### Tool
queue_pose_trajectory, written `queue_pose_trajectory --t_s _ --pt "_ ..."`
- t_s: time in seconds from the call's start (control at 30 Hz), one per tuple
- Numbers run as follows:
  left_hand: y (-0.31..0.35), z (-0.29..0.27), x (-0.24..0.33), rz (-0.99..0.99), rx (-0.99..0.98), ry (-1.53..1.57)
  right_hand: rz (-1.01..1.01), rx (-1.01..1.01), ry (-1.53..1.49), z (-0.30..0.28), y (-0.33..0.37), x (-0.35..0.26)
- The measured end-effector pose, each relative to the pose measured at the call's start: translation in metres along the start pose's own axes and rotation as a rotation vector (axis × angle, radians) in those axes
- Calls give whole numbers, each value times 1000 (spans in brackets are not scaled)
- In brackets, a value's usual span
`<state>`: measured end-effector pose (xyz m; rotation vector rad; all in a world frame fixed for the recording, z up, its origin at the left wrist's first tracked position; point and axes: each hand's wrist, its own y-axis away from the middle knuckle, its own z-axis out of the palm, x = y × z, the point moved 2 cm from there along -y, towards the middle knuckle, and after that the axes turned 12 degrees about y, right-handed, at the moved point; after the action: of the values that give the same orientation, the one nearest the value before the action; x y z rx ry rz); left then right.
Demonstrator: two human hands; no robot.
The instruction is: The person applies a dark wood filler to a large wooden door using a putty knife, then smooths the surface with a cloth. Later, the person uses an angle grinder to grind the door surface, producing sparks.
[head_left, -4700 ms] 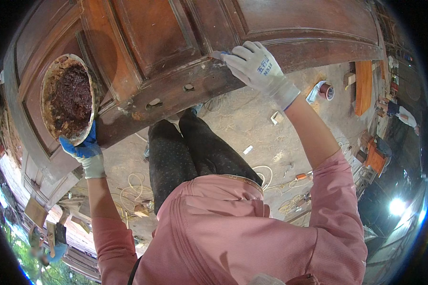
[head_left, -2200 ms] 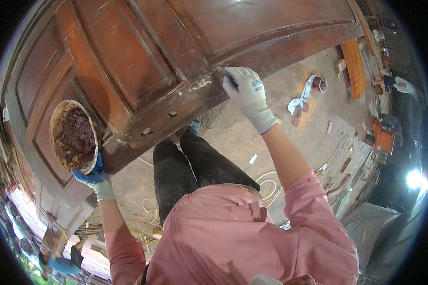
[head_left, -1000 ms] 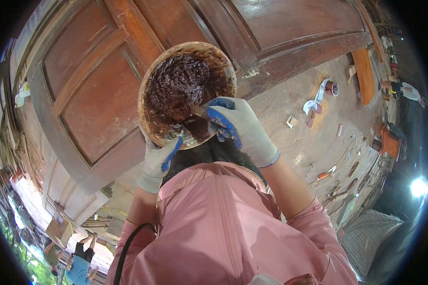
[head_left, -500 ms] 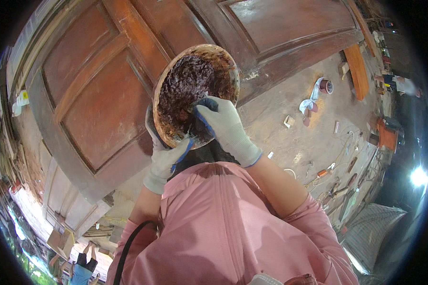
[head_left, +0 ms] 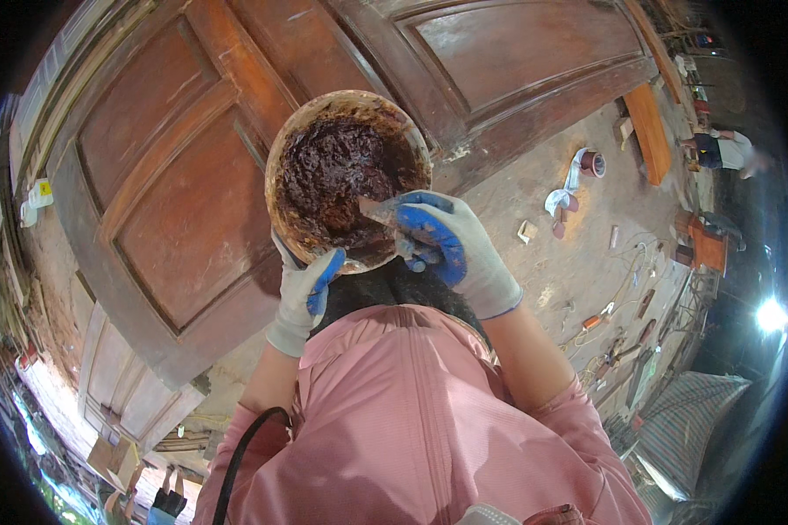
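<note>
The left hand (head_left: 305, 293) supported the bowl (head_left: 400, 131) at its lower left edge, with the thumb laid along the near rim and the fingers hidden behind the wall; the grip was closed on the bowl. The bowl was tilted so that its open side faced the wearer, and it was positioned in front of the chest, above the dark trousers (head_left: 385, 290) and overlapping the wooden door (head_left: 179, 223) in view. Whether the bowl touched the door could not be determined. Dark brown paste (head_left: 328, 171) covered most of the inside, with dried smears around the wall. The right hand (head_left: 433, 241) held a small scraper (head_left: 376, 210) in a narrow pinch between thumb and fingers, with the blade pointing left over the lower right part of the bowl; contact between blade and paste could not be confirmed. Both hands wore pale gloves (head_left: 490, 267) with blue coating on the palm side. The door, brown with recessed panels, extended behind the bowl to both sides. On the floor (head_left: 517, 267) to the right were a dark red roll (head_left: 594, 164), a white strip (head_left: 562, 199) near it and, farther out, an orange board (head_left: 648, 140)
</note>
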<state>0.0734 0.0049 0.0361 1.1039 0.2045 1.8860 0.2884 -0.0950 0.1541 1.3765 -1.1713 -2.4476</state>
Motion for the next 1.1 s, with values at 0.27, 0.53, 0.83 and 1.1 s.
queue_pose_trajectory --t_s 0.27,0.53,0.83,1.1 --pt "-18 24 8 -60 64 253 -234 74 187 -36 1 2" --pt "-40 22 -10 252 -65 -345 -120 113 81 -61 2 -32" --pt "-38 92 0 -20 123 52 -42 100 524 -57 -43 -45" --pt "-35 100 8 112 14 -109 -249 207 745 -44 -71 -40"
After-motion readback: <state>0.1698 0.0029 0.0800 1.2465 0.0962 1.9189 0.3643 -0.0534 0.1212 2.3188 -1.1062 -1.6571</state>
